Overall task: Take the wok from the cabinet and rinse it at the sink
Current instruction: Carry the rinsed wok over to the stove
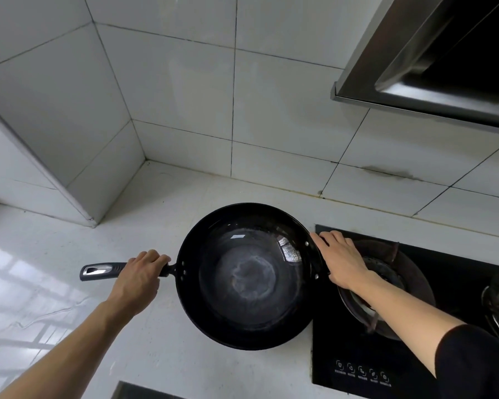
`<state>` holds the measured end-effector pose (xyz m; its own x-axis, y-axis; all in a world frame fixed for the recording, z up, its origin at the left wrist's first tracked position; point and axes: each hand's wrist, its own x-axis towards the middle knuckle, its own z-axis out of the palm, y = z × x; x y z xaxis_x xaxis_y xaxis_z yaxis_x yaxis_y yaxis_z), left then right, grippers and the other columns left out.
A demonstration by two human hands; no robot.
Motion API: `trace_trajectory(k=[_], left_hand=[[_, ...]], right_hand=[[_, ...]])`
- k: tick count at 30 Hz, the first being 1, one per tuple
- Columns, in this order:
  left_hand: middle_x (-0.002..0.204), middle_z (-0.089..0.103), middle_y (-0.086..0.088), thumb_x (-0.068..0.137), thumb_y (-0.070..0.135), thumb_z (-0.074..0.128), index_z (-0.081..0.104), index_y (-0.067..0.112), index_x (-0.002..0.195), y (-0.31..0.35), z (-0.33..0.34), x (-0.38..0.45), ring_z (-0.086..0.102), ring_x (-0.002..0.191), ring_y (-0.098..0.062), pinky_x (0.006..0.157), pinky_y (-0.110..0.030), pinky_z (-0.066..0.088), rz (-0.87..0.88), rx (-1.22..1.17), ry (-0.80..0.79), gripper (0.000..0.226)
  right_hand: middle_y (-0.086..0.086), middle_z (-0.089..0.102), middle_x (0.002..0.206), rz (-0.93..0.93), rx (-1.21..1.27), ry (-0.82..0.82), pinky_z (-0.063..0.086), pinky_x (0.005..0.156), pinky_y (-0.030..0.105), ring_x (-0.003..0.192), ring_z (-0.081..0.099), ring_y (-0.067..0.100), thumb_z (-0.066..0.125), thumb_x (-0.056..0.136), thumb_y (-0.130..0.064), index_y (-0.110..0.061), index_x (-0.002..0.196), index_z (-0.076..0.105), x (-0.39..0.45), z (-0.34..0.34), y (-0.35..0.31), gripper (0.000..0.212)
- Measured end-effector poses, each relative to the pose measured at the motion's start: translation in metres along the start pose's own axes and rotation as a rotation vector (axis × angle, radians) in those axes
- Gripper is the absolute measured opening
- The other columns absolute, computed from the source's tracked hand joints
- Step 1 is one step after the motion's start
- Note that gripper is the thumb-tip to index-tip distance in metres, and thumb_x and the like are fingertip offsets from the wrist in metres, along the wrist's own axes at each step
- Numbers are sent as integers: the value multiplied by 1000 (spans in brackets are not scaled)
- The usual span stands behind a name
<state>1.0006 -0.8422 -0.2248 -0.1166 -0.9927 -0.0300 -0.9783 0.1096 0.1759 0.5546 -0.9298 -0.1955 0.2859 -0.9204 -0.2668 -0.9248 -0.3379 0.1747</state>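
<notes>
Over the white countertop (69, 283), just left of the black gas stove (444, 283), we note the wok (249, 276): black, round, upright with its mouth up, a pale ring at the bottom of the bowl. Whether it rests on the counter or is held just clear of it, we cannot tell from this angle. The left hand (140, 279) is curled round the long dark handle (104, 270) near where it meets the bowl; the handle's silver-tipped end sticks out to the left. The right hand (342, 260) lies at the wok's right rim, fingers fairly straight along the edge; it seems to cover the small side grip, though that part is hidden. Under the right forearm sits a burner ring (386, 286). Grey wall tiles (271, 110) behind, range hood (444, 67) upper right.
</notes>
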Motion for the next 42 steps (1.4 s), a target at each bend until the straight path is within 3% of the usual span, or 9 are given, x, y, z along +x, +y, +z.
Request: trace_trajectory(k=[4,8,14,19,24,27,32,37,42], left_hand=[[99,64,-2,79,-1,67,63,14,116,4,-2,-7,58,86,-22,74,-33,50,0,5,-9,40],[98,61,1,89,6,56,62,18,114,10,-3,-19,55,83,-19,69,-29,45,-27,30,-43,29],[98,57,2,89,13,53,59,22,112,31,-1,-51,55,86,-21,65,-30,43,-106,61,-109,26],[94,53,4,91,19,52,59,21,106,66,3,-82,55,81,-17,65,-32,50,-211,-46,-139,17],[91,55,3,79,21,63,59,19,93,102,13,-110,55,82,-17,74,-33,49,-244,-202,-190,15],[82,56,3,73,27,68,57,21,81,128,19,-118,53,75,-15,67,-29,45,-257,-285,-168,15],[69,60,7,63,32,75,57,23,72,170,30,-126,54,64,-9,52,-21,39,-416,-519,-63,22],[78,62,8,64,26,77,62,18,90,191,35,-130,58,71,-7,58,-21,45,-538,-727,-1,32],[96,64,3,64,22,78,55,15,114,187,32,-139,62,83,-13,69,-28,53,-514,-835,-65,56]], right_hand=[[9,14,161,-1,54,-34,22,118,41,149,11,30,77,74,-14,-17,156,5,-7,0,-1,109],[7,7,164,-10,123,3,16,121,41,151,1,27,70,79,-9,-19,157,5,-19,-1,-2,102],[10,18,160,-47,230,63,24,118,41,149,13,28,62,87,-14,-16,155,16,-38,-5,-7,82],[8,34,151,-68,368,63,37,111,39,139,31,27,59,93,-34,-15,150,29,-57,-3,-20,67],[13,28,154,-64,447,27,42,107,43,140,33,31,60,93,-41,-13,140,40,-77,6,-46,59],[11,25,157,-41,484,51,42,108,41,143,31,28,61,93,-42,-11,136,45,-89,12,-60,56],[7,42,139,74,699,31,46,98,38,127,47,26,62,91,-40,-13,136,41,-102,24,-79,57],[3,56,120,326,986,-123,40,79,26,96,53,17,65,86,-46,-13,137,44,-106,27,-99,64],[-1,57,117,364,1087,-129,47,74,23,93,58,12,67,82,-46,-18,145,36,-120,27,-128,76]])
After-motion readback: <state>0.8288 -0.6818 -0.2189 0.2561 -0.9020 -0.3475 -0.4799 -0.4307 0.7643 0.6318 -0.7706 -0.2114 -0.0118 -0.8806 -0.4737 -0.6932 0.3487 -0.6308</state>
